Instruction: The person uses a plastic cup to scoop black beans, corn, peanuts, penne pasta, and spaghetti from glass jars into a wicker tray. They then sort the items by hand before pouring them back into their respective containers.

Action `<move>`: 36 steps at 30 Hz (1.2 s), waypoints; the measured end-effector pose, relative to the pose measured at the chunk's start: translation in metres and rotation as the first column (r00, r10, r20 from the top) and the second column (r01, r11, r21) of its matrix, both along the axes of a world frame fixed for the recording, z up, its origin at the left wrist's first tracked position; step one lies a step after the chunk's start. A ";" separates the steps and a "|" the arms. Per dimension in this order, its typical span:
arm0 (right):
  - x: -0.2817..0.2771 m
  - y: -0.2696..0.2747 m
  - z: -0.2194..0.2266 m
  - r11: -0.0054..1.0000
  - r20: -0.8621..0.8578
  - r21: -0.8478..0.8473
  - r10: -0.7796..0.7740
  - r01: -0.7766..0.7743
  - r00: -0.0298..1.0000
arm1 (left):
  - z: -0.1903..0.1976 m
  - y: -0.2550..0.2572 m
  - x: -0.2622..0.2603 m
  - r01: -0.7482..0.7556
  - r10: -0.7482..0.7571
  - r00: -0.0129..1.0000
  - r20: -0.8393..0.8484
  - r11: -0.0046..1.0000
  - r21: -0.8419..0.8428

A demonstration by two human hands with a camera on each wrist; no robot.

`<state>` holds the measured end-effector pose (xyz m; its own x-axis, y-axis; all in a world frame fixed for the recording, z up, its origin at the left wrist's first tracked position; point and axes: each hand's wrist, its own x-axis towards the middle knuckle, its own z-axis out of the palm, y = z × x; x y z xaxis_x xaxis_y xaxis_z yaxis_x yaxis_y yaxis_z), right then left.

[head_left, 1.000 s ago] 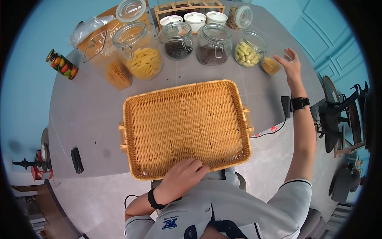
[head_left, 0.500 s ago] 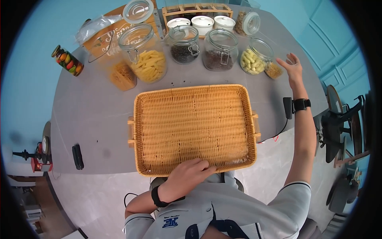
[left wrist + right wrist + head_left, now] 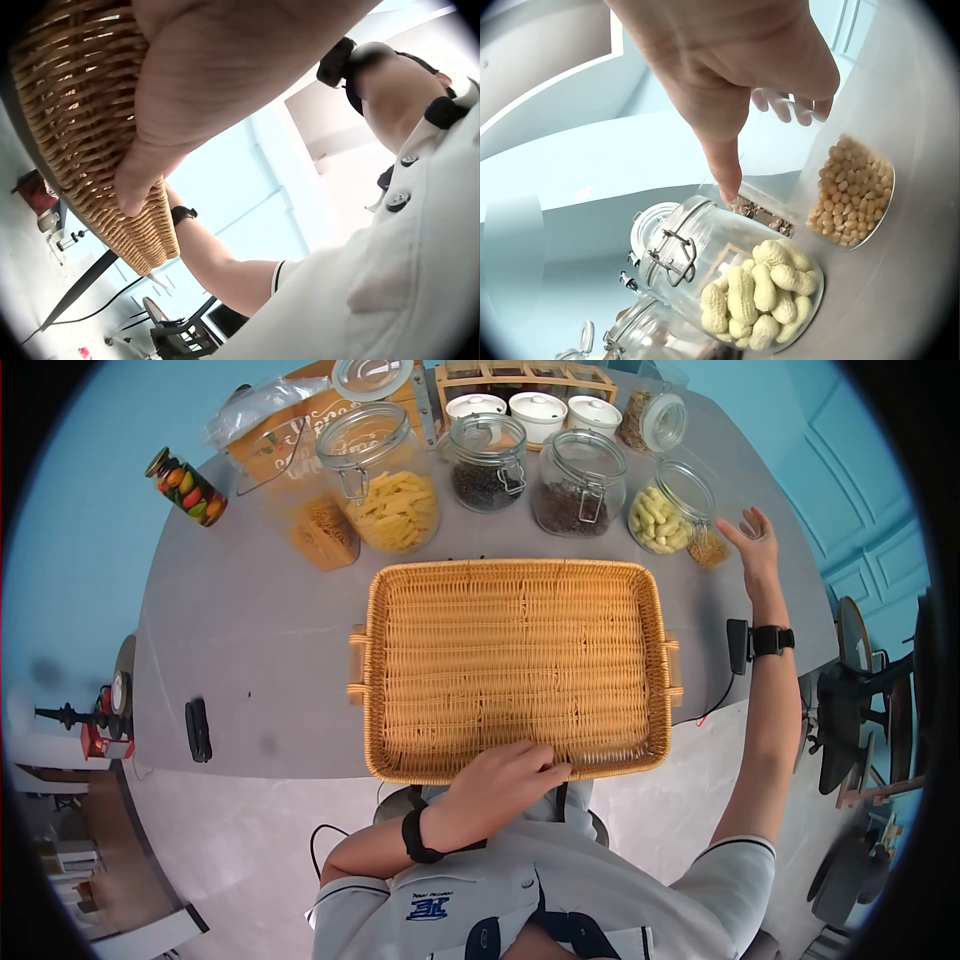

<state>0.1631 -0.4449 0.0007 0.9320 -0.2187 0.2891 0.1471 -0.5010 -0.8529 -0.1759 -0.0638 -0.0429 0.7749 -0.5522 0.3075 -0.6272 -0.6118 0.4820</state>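
A rectangular wicker tray [image 3: 520,660] with wooden side handles lies in front of the person, its near side overhanging the table edge. The left hand [image 3: 500,790] grips the near rim, with its thumb [image 3: 135,187] against the outer weave in the left wrist view. At the table's right, the right hand [image 3: 758,545] holds a clear container of corn kernels [image 3: 851,191] near its top, thumb on one side and fingers on the other. Right beside that container stands a clip-top glass jar of peanuts [image 3: 761,296], its upper wall near the thumb.
Behind the tray stand a penne jar [image 3: 395,510], two jars of dark contents [image 3: 487,485] and a clear pasta container [image 3: 325,535]. White lidded pots [image 3: 538,415] sit farther back. A jar of colourful fruit [image 3: 190,490] stands left; a black object [image 3: 198,730] lies near the left edge.
The tray has turned to sit squarer and shifted slightly toward the jars, with the left hand still at its near rim. The right hand stays at the corn container. The head view has shifted.
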 end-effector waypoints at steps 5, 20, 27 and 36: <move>-0.002 -0.025 -0.010 0.995 -0.005 -0.102 0.002 -0.002 1.000 | -0.002 -0.006 -0.002 -0.039 0.040 0.999 0.005 0.995 -0.091; -0.052 0.288 0.076 0.452 0.068 -0.811 0.703 -0.371 0.708 | 0.064 0.222 0.100 -0.710 0.863 0.473 0.180 0.494 -0.503; -0.009 0.318 0.033 0.449 -0.074 -0.792 0.602 -0.414 0.795 | -0.021 0.243 0.160 -0.763 0.877 0.480 0.007 0.421 -0.490; -0.055 0.319 0.049 0.527 -0.118 -0.673 0.616 -0.519 0.779 | -0.024 0.231 0.191 -0.688 0.833 0.546 -0.088 0.386 -0.615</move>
